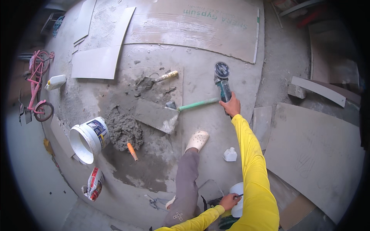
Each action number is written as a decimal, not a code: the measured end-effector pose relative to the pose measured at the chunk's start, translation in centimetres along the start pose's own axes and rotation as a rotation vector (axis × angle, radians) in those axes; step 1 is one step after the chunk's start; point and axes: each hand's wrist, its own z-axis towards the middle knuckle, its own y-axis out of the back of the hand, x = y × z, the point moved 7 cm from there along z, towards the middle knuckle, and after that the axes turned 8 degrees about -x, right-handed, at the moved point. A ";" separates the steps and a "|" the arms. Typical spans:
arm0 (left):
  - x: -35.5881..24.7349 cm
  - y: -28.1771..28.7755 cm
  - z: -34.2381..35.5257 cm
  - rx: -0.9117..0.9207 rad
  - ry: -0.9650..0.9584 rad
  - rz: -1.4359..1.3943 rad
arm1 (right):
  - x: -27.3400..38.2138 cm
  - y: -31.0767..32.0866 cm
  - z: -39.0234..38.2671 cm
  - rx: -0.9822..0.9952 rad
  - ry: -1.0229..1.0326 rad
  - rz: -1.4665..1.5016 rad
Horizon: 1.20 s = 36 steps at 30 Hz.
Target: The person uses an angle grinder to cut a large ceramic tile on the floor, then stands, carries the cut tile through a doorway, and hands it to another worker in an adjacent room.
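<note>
An angle grinder (224, 89), teal and black with a round disc at its far end, is gripped by my right hand (231, 106) beside the end of a hoe's green handle (198, 104). My left hand (229, 201) is low in the picture, its fingers pinched round a small dark thing that I cannot make out. That hand partly covers a white bucket (237, 189). The hoe's broad blade (154, 114), coated in grey, lies by a heap of wet mortar (124, 129). An orange-handled tool (132, 151) lies at the heap's near side.
A trowel (166, 76) lies beyond the hoe. Left of the mortar are a tipped white bucket (101, 133), a bag (93, 184), a white jug (56, 82) and a pink bicycle (35, 86). A small white bottle (230, 154) stands near my foot. Boards (316, 154) lie right and far.
</note>
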 end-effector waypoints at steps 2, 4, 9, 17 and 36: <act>-1.7 2.7 2.1 -0.100 0.024 -0.105 | 0.6 -2.3 3.9 -0.049 0.031 0.007; -2.0 5.2 3.4 -0.235 0.082 -0.224 | 0.8 -4.3 6.5 -0.095 0.058 -0.016; -1.8 5.3 3.7 -0.216 0.106 -0.258 | 0.7 -7.7 9.4 -0.179 0.098 -0.018; -0.8 5.0 4.8 -0.143 0.158 -0.159 | -0.7 -8.6 9.3 -0.036 0.027 -0.239; 8.0 22.1 -15.5 -0.708 -0.494 0.259 | -16.9 18.9 -59.6 0.438 -0.672 0.296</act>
